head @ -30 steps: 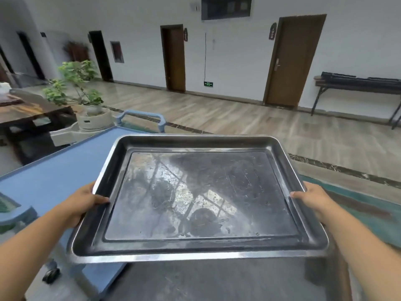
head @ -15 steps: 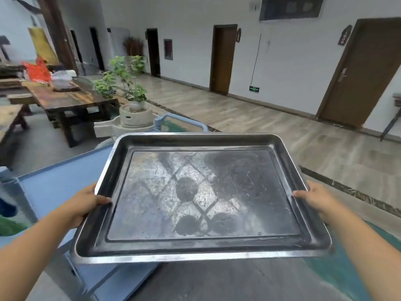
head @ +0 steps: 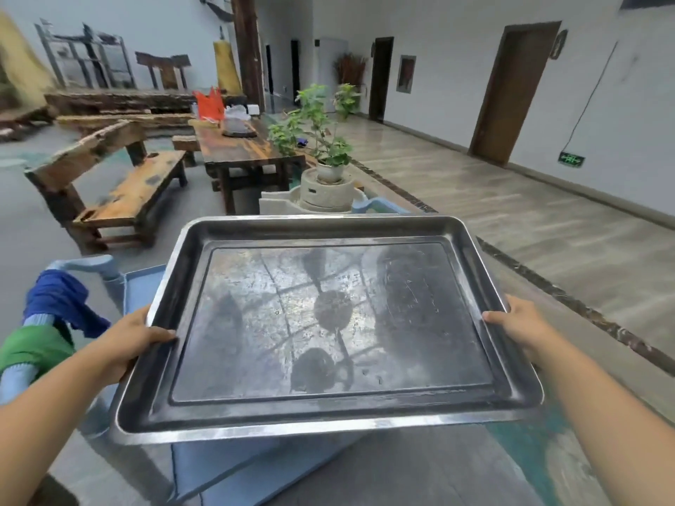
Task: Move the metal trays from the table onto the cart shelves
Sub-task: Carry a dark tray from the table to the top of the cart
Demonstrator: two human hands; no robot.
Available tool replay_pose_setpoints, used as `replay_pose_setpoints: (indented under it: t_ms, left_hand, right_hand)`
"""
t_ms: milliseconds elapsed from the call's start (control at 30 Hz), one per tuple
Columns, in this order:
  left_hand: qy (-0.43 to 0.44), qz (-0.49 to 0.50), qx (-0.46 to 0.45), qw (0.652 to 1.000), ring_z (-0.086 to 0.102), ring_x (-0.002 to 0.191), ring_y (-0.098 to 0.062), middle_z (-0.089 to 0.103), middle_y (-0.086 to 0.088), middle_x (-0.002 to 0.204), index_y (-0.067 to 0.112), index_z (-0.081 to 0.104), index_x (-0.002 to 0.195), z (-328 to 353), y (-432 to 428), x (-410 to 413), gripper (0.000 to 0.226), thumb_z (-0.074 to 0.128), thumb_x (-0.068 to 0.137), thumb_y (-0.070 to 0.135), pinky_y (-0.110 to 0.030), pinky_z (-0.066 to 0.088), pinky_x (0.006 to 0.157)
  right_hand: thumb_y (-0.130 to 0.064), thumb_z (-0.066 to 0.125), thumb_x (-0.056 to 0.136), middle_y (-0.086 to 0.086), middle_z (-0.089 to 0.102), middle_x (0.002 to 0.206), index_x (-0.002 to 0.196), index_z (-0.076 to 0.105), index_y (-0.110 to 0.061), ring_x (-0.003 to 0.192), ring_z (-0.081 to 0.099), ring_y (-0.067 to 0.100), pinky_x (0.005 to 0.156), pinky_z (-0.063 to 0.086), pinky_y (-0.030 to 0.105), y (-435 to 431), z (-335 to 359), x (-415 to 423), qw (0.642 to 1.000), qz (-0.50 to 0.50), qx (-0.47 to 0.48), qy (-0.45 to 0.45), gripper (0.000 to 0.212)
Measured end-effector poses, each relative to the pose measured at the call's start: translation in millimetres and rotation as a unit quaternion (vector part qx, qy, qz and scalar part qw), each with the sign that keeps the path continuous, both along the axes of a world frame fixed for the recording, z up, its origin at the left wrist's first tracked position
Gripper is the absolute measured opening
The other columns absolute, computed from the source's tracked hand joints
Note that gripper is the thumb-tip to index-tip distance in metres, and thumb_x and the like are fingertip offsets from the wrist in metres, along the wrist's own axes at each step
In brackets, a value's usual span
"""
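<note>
Sitting beneath the tray [head: 328, 323]: blue cart [head: 226, 465], cloth-draped handle [head: 86, 264].

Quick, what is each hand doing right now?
Left hand: grips the left rim of the metal tray, thumb over the edge.
Right hand: grips the tray's right rim.

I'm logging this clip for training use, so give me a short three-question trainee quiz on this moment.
1. True or false: the left hand and right hand each grip a side rim of the metal tray.
2. What hangs on the handle of the cart? A) a blue cloth B) a bucket C) a chain
3. Fill in: the tray carries ____.
Key: 1 true; 2 A; 3 nothing.
</note>
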State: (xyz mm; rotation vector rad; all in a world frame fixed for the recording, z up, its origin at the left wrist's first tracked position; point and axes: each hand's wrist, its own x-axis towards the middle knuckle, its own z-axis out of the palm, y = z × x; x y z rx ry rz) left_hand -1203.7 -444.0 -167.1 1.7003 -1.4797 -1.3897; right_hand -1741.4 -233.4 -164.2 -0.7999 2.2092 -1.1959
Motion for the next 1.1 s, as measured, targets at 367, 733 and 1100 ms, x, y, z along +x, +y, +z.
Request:
replay_pose_setpoints:
  t_ms: [367, 733, 1100]
  left_hand:
    - [-0.037, 0.164, 0.000, 0.986, 0.070, 0.081, -0.041, 0.070, -0.022, 0.099, 0.020, 0.058, 0.117, -21, -57, -13, 0.040, 0.063, 0.087, -0.006, -0.043, 0.058, 0.062]
    - [-0.085, 0.234, 0.008, 0.969, 0.066, 0.090, -0.045, 0.068, -0.025, 0.101, 0.008, 0.055, 0.121, -87, -100, -14, 0.038, 0.062, 0.087, -0.007, -0.056, 0.055, 0.083]
    - [-0.149, 0.227, 0.028, 0.962, 0.065, 0.090, -0.031, 0.067, -0.014, 0.108, 0.013, 0.059, 0.123, -165, -157, -2, 0.042, 0.068, 0.084, -0.001, -0.047, 0.052, 0.087]
  right_hand:
    - [0.004, 0.065, 0.084, 0.013, 0.069, 0.082, 0.097, 0.066, -0.007, 0.072, 0.063, 0.027, 0.072, 0.052, 0.036, -237, -42, -64, 0.987, 0.161, 0.021, 0.002, 0.018]
    - [0.000, 0.066, 0.085, 0.013, 0.070, 0.093, 0.102, 0.065, -0.010, 0.078, 0.065, 0.026, 0.081, 0.053, 0.039, -357, -104, -67, 0.974, 0.219, 0.058, -0.003, 0.020]
    - [-0.006, 0.066, 0.086, -0.002, 0.063, 0.074, 0.077, 0.059, -0.019, 0.064, 0.057, 0.009, 0.055, 0.038, 0.020, -406, -171, -49, 0.972, 0.197, 0.125, 0.035, 0.017]
